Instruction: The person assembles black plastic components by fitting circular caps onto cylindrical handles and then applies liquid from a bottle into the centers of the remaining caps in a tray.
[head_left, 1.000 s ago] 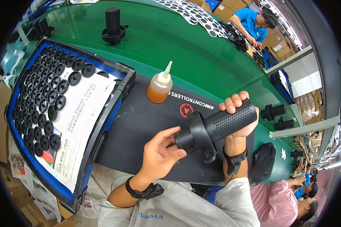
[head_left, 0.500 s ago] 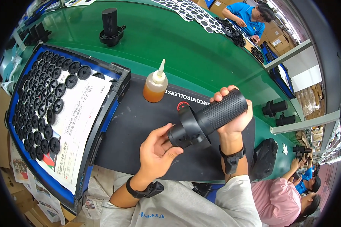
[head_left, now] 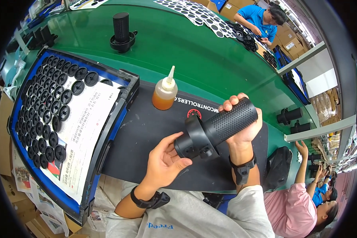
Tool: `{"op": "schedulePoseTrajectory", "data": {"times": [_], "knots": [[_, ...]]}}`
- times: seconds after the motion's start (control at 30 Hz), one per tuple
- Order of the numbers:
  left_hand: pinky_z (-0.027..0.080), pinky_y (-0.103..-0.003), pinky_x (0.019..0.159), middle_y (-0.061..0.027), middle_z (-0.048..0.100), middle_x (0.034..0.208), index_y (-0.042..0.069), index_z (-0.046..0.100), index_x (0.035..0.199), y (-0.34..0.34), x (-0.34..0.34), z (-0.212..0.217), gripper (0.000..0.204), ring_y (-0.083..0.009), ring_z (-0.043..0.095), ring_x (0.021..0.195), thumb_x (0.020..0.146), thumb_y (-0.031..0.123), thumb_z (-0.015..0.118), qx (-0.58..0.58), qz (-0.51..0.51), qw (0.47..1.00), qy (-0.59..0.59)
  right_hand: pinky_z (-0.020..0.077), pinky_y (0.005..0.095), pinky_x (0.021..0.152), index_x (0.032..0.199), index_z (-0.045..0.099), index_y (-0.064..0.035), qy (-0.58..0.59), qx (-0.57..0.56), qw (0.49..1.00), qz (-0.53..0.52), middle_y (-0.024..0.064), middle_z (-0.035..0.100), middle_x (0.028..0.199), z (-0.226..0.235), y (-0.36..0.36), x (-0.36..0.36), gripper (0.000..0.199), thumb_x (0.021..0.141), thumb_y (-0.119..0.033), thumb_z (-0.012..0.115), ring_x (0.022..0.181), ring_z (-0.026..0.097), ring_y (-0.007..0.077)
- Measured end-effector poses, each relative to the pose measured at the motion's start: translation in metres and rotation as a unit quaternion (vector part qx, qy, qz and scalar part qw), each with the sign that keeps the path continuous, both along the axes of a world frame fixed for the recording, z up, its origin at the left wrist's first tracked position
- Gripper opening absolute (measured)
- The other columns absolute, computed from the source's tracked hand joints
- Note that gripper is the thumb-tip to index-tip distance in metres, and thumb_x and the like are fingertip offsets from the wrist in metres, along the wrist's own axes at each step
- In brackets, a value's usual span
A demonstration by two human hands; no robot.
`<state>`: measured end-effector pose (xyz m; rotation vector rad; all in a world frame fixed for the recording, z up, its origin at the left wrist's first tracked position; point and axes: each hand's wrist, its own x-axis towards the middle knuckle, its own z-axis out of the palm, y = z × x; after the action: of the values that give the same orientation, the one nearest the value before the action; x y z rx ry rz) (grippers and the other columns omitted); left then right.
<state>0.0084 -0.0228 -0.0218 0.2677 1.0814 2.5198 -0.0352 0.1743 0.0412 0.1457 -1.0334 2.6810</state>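
Both my hands hold a black microphone (head_left: 235, 119) tilted above the dark mat (head_left: 141, 142). Its perforated grille end points up to the right, and a wide ring collar sits around the smooth lower body. My left hand (head_left: 162, 162) grips the base end, thumb below and fingers above. My right hand (head_left: 246, 133) wraps round the grille from behind, so part of its palm and fingers is hidden. Beyond the microphone, a squeeze bottle (head_left: 164, 94) with amber liquid and a pointed nozzle stands upright on the mat, touched by neither hand.
At the left, a blue-lined crate (head_left: 125, 93) holds several round black parts (head_left: 66, 96) and printed paper (head_left: 85, 127). Another microphone (head_left: 122, 31) stands on the green table (head_left: 178, 43). A black bag (head_left: 279, 164) lies right of my arm. Co-workers sit across and at right.
The microphone has turned slightly in my hands, both still gripping it. My view has shifted a little, so the table things sit lower. At right, a co-worker in pink has raised a hand.
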Motion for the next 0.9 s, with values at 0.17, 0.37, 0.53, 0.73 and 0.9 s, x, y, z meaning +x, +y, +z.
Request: {"op": "schedulePoseTrajectory", "data": {"times": [0.17,0.37,0.53,0.73,0.9], "knots": [[0.052,-0.032,0.086,-0.0181,0.061,0.111,-0.007,0.038,0.135,0.002,0.004,-0.011,0.074,-0.0199,0.063,0.098,0.075,0.006,0.079,-0.182,0.138,0.955,0.192,0.0469,0.0413,0.077,0.101,0.053,-0.0021,0.01,-0.022,1.0,0.009,0.0117,0.057,0.089,0.001,-0.001,-0.004,0.037,0.084,-0.032,0.039,0.079,0.056,0.0258],[0.05,-0.033,0.089,-0.0162,0.061,0.118,-0.001,0.039,0.139,-0.037,0.011,0.019,0.083,-0.0191,0.062,0.101,0.069,0.011,0.083,-0.316,0.025,0.928,0.197,0.0478,0.0418,0.078,0.103,0.052,0.0008,0.072,0.125,0.986,-0.082,0.0146,0.056,0.092,0.015,0.04,-0.024,0.041,0.083,-0.033,0.041,0.083,0.056,0.0294],[0.048,-0.035,0.09,-0.0193,0.057,0.125,0.001,0.044,0.137,-0.123,0.051,0.042,0.078,-0.029,0.061,0.106,0.074,0.03,0.08,-0.211,-0.269,0.865,0.367,0.0516,0.0415,0.079,0.101,0.056,0.0049,0.037,0.37,0.869,-0.325,0.02,0.062,0.089,0.008,0.144,-0.118,0.031,0.087,-0.015,0.036,0.081,0.064,0.0333],[0.047,-0.034,0.09,-0.0175,0.057,0.126,0.0,0.054,0.126,-0.241,0.071,0.12,0.069,-0.0283,0.06,0.109,0.071,0.029,0.082,-0.331,-0.177,0.876,0.304,0.0483,0.0343,0.083,0.107,0.058,0.0076,-0.069,0.453,0.803,-0.382,0.0168,0.064,0.093,-0.053,0.256,-0.178,0.033,0.09,-0.013,0.039,0.089,0.063,0.026],[0.045,-0.035,0.094,-0.0173,0.059,0.117,0.0,0.057,0.12,-0.28,-0.001,0.13,0.064,-0.0315,0.059,0.108,0.065,0.02,0.082,-0.7,0.166,0.64,0.269,0.0429,0.0331,0.092,0.108,0.059,0.0075,-0.005,0.624,0.596,-0.506,0.0159,0.062,0.109,0.0,0.205,-0.16,0.03,0.089,-0.012,0.048,0.102,0.058,0.0248]]}}
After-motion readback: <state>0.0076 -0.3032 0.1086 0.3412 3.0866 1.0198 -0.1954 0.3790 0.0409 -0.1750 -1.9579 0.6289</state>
